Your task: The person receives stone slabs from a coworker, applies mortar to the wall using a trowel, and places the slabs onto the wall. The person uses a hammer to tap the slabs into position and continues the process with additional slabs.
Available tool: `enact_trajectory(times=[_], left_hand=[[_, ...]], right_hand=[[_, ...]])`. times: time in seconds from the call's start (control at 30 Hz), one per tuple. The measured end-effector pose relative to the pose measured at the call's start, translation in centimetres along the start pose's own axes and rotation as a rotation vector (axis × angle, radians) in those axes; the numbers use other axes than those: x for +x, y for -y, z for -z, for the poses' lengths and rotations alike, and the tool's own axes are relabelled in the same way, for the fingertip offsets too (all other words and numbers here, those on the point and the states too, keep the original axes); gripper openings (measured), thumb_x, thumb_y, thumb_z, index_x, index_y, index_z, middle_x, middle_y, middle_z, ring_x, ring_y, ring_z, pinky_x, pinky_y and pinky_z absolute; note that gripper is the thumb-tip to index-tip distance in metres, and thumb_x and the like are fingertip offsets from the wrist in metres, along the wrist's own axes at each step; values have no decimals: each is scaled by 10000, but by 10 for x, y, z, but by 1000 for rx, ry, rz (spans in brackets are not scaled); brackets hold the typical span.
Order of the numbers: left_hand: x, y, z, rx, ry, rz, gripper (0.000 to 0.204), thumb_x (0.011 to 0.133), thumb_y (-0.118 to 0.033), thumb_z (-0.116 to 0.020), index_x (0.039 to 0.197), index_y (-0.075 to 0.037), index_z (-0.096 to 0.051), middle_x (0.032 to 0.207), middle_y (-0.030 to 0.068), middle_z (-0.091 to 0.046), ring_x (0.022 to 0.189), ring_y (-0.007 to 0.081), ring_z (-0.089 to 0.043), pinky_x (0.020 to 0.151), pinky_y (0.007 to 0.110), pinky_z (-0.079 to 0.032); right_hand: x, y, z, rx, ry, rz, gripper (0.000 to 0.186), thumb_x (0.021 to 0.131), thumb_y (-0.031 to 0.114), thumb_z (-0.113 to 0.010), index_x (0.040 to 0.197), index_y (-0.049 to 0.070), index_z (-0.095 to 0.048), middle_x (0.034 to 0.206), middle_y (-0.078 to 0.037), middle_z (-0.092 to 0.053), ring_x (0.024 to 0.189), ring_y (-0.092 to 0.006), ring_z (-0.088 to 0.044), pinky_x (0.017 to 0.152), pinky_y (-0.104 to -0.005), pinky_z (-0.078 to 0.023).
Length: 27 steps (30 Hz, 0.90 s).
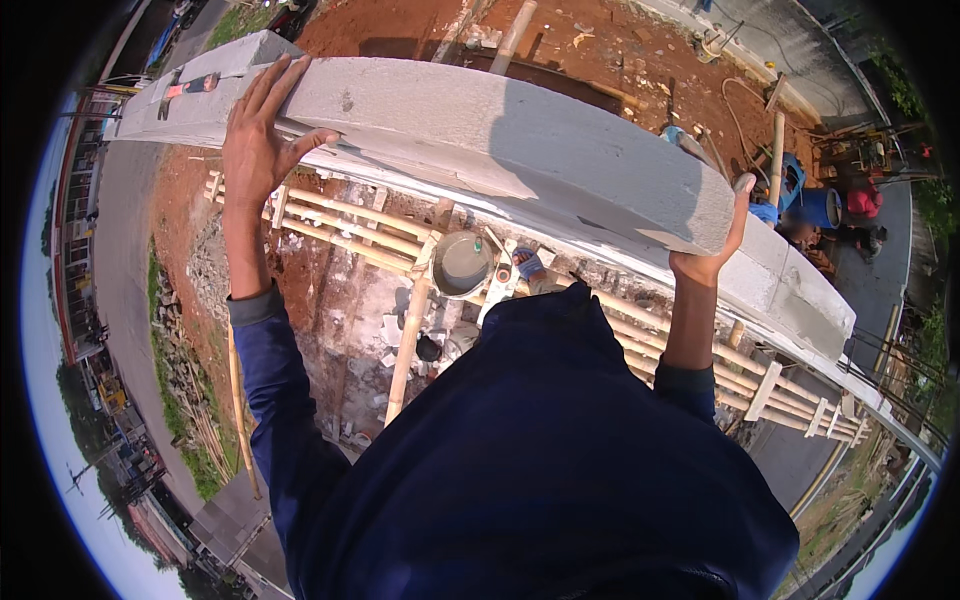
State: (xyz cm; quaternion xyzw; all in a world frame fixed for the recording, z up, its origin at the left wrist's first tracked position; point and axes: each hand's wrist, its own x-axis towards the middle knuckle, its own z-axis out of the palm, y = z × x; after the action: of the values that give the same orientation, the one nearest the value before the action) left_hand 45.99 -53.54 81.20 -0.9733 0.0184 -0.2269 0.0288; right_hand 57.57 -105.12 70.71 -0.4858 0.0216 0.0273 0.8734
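A long pale grey concrete block [500,130] lies along the top of a wall, between my two hands. My left hand [260,140] grips its left end, fingers over the upper edge and thumb pointing right along the near face. Against the block's right end presses my right hand [712,245], thumb up, with its other fingers mostly hidden under the block. Just left of my left hand, a tool with a red and black handle [195,86] rests on the neighbouring block [215,62]. Another block [790,285] continues the wall beyond my right hand.
Below me is a bamboo scaffold [350,235] with a round bucket [463,265] of grey mortar. A foot in a blue sandal [527,263] is beside it. Past the wall lies red soil [600,50] with poles. A person in red [863,200] is near a blue drum [822,208].
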Motion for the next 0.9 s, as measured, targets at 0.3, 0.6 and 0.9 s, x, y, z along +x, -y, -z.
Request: enact_trajectory(times=[0.3, 0.6, 0.9], left_hand=[[15, 116, 15, 275, 213, -82, 1088, 681, -92, -942, 1621, -288, -432, 1652, 10, -476, 1477, 345, -497, 1271, 463, -422], [14, 127, 13, 217, 333, 29, 1045, 721, -83, -925, 1622, -246, -423, 1669, 13, -452, 1458, 349, -521, 1252, 459, -447], [22, 115, 20, 217, 346, 10, 994, 718, -117, -930, 1595, -197, -468, 1680, -19, -432, 1467, 367, -506, 1232, 457, -463]], right_hand=[[-32, -64, 41, -398, -346, 495, 1123, 964, 898, -226, 1561, -38, -389, 1476, -247, -546, 1354, -345, -545, 1165, -486, -423], [-20, -97, 72, -410, -495, 474, 1039, 1009, 835, -203, 1422, -73, -492, 1377, -223, -584, 1274, -321, -574, 1092, -462, -483], [-27, -89, 47, -436, -434, 458, 1124, 976, 885, -188, 1432, -91, -508, 1399, -218, -581, 1256, -315, -589, 1070, -441, -506]])
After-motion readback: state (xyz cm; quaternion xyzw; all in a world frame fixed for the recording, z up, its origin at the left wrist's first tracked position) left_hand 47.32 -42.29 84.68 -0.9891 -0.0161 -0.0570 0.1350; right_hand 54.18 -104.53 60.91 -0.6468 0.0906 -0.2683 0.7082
